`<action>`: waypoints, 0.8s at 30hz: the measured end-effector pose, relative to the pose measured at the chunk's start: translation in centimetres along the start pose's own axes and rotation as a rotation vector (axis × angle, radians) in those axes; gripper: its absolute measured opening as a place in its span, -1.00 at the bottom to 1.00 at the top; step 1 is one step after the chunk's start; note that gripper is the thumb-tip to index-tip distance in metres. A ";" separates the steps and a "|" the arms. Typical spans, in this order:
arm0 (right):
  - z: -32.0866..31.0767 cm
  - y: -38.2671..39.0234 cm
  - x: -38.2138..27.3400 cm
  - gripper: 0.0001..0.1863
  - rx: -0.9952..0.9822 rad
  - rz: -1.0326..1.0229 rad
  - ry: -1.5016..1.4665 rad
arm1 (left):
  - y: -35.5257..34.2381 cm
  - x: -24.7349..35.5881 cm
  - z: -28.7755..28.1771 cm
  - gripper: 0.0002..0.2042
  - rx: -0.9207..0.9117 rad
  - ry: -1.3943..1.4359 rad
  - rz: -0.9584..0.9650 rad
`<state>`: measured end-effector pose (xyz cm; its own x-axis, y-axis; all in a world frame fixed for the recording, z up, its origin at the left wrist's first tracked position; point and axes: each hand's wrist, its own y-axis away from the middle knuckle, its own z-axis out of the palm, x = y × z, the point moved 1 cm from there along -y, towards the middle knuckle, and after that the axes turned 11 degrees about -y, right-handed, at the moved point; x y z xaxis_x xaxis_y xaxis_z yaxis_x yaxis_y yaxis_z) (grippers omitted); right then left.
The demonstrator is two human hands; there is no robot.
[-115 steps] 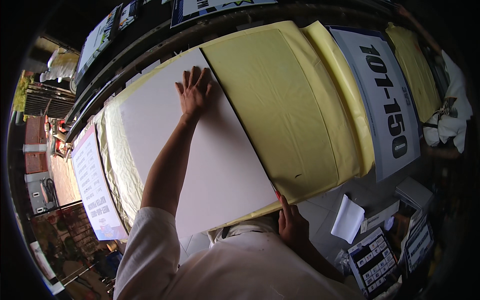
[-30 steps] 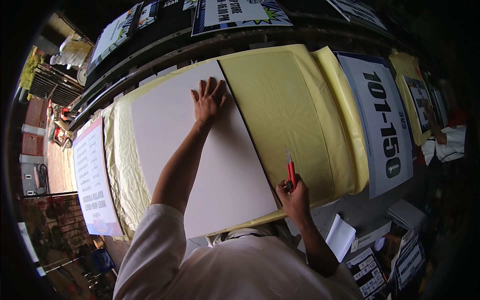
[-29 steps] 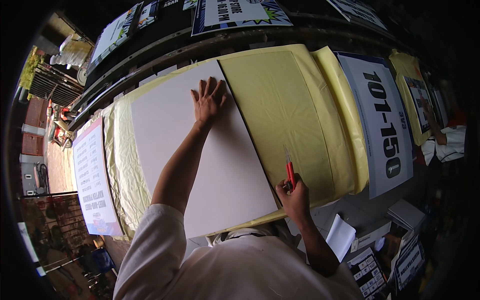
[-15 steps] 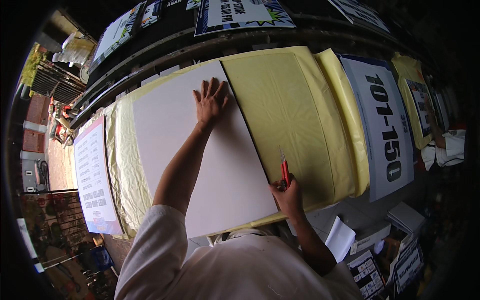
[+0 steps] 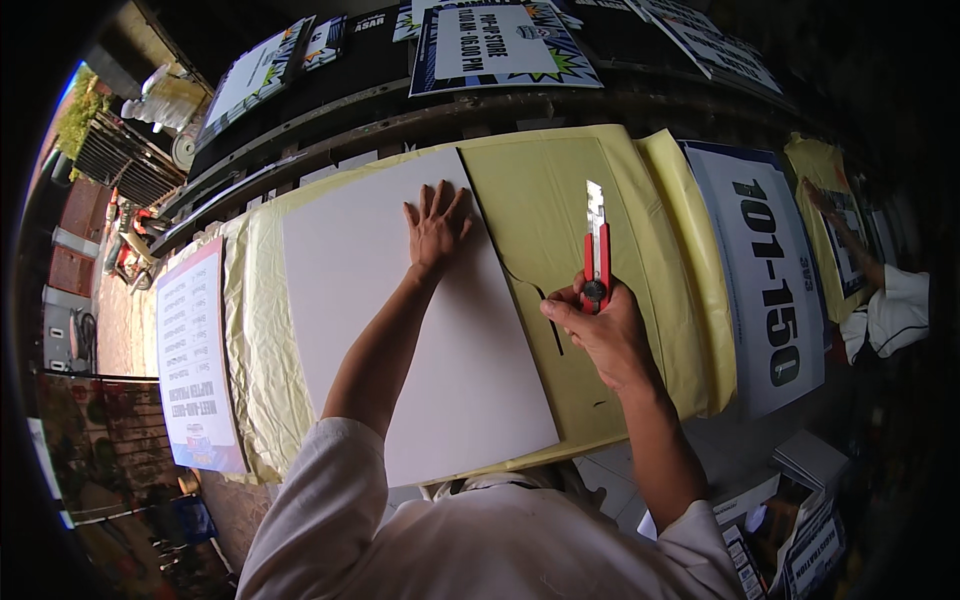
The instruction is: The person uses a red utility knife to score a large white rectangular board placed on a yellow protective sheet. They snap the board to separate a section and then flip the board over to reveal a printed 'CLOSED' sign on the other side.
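My left hand [image 5: 438, 232] lies flat with fingers spread on a large white board [image 5: 400, 340], close to its right edge. In my right hand [image 5: 612, 335] is a red box cutter [image 5: 597, 245], held up over the yellow sheet [image 5: 560, 190] to the right of the board. Its blade is extended and points away from me. A thin dark strip [image 5: 549, 322] lies curved on the yellow sheet, beside the board's right edge. A smaller dark scrap [image 5: 600, 404] lies nearer to me.
Printed signs lie on both sides, one with a pink-blue border [image 5: 200, 350] and one with large numerals [image 5: 765, 300]. More signs [image 5: 505, 45] rest on a dark surface beyond a rail. Another person's arm [image 5: 850, 235] reaches in at far right. Boxes and papers [image 5: 800, 500] stand lower right.
My right hand has lifted the cutter up and away from me, off the board's edge. The dark strip now shows on the yellow sheet. My left hand stays flat on the board.
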<state>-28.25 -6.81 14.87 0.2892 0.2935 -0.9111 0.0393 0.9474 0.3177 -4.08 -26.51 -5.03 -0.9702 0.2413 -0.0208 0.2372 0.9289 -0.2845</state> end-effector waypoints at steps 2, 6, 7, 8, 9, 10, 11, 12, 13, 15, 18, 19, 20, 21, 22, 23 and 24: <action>1.4 -1.1 -3.5 -0.62 -0.065 -0.077 -0.041 | 0.0 0.1 -0.2 -0.39 -0.007 0.006 -0.008; 3.8 -2.9 -10.0 -0.62 -0.144 -0.220 -0.140 | 0.0 0.2 -0.2 -0.38 -0.033 -0.008 -0.023; 4.3 -3.1 -11.7 -0.62 -0.160 -0.262 -0.139 | -0.1 0.2 -0.1 -0.37 -0.006 -0.002 -0.019; 4.7 -3.1 -13.3 -0.62 -0.175 -0.304 -0.138 | -0.1 0.2 0.1 -0.37 -0.002 0.005 -0.020; 4.9 -3.3 -14.5 -0.62 -0.196 -0.329 -0.147 | -0.2 0.3 0.2 -0.37 0.004 0.011 -0.022; 5.6 -3.1 -15.7 -0.62 -0.177 -0.360 -0.160 | -0.1 0.3 0.2 -0.37 0.005 0.016 -0.027; 5.7 -2.9 -16.6 -0.62 -0.207 -0.368 -0.184 | -0.1 0.3 0.2 -0.36 -0.022 0.012 -0.029; 5.5 -2.5 -17.6 -0.62 -0.235 -0.378 -0.202 | -0.2 0.6 -0.1 -0.35 -0.031 0.018 -0.029; 5.4 -1.8 -18.3 -0.60 -0.233 -0.388 -0.221 | -0.2 0.8 -0.3 -0.35 -0.043 0.024 -0.031; 5.1 0.3 -19.0 -0.57 -0.203 -0.382 -0.245 | -0.1 1.0 -1.0 -0.31 -0.084 0.028 -0.018; 3.5 2.5 -17.8 -0.56 -0.216 -0.351 -0.241 | 0.6 -0.4 -1.1 -0.29 0.029 0.172 -0.084; 2.8 3.3 -17.3 -0.56 -0.201 -0.343 -0.229 | 0.7 -0.6 -1.7 -0.27 0.138 0.189 -0.057; 1.8 3.9 -16.6 -0.56 -0.192 -0.337 -0.226 | 0.9 -0.2 -2.9 -0.21 0.182 0.270 -0.047; 1.2 4.5 -16.1 -0.56 -0.194 -0.319 -0.239 | 1.4 -0.2 -4.3 -0.14 0.201 0.358 -0.010; 0.5 5.5 -16.3 -0.55 -0.180 -0.314 -0.238 | 1.4 0.9 -6.0 -0.06 0.227 0.466 0.042; -0.2 6.2 -16.1 -0.55 -0.194 -0.297 -0.248 | 1.8 2.4 -8.6 0.00 0.267 0.568 0.105; -0.8 6.7 -15.9 -0.55 -0.209 -0.274 -0.258 | 2.2 4.2 -11.6 0.07 0.302 0.669 0.168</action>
<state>-33.37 -5.04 31.26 0.5259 0.0108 -0.8505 -0.0387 0.9992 -0.0112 -7.03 -20.17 5.32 -0.6623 0.5815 0.4724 0.2620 0.7705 -0.5811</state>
